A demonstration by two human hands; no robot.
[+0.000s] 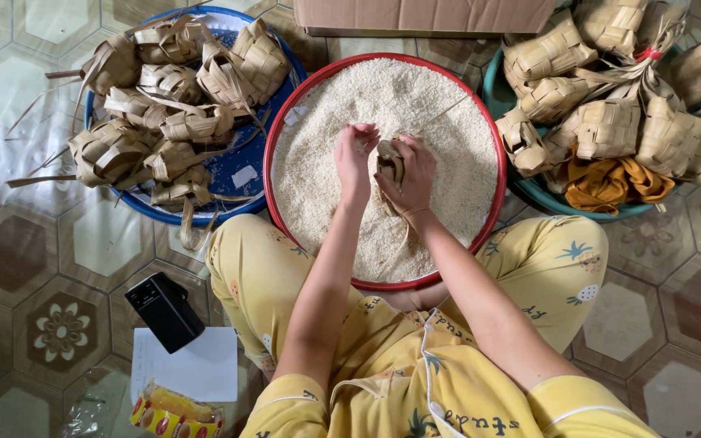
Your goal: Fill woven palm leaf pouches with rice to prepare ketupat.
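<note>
**Asker:** Hands first, please. What is each one doing?

**Describer:** Right hand [410, 174] is closed around a small woven palm-leaf pouch [390, 165], holding it upright over the middle of a red-rimmed basin [279, 130] full of white rice [399, 97]. Left hand [354, 158] is cupped with fingertips pinched together just beside the pouch's mouth, apparently grasping rice grains, though I cannot see them in it.

**Asker:** How would this filling go well?

**Describer:** My judgement: keep the pouch's opening facing up and held apart by the right fingers, keep both hands low over the basin so spilled grains fall back in, and feed small pinches.

**Asker:** What does the pouch look like?

**Describer:** Tan-brown, plaited from flat leaf strips, mostly hidden by the fingers. One loose strip tail runs up and right across the rice.

**Asker:** Anything around?

**Describer:** Limp, flat-looking pouches fill a blue basin [241, 174] on the left; plumper ones sit in a teal basin [545, 199] on the right.
</note>
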